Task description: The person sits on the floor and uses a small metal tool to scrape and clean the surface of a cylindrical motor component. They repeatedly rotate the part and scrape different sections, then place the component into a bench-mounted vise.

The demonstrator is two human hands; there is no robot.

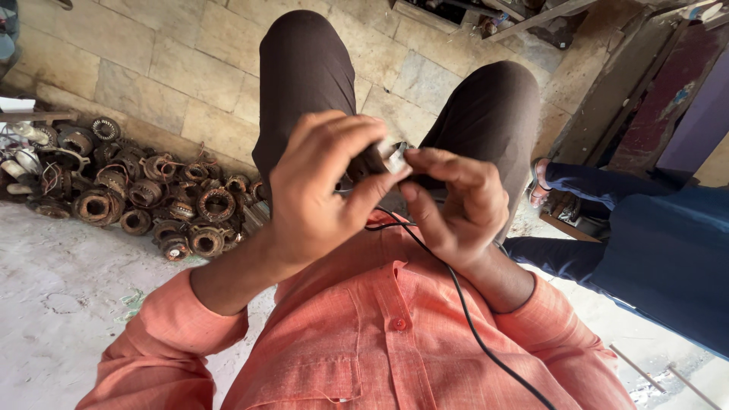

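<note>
Pinching a small dark metal-tipped part [386, 158] at frame centre, the left hand [315, 190] and right hand [456, 205] both grip it narrowly over the knees, and it might slip, tugged by the thin black cable [463, 304], onto the stone-tiled floor [190, 68] beside rusty motor windings [152, 201].

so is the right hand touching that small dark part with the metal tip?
Touching. Head view: the right hand pinches the small dark part at its metal end, opposite the left hand.
</note>
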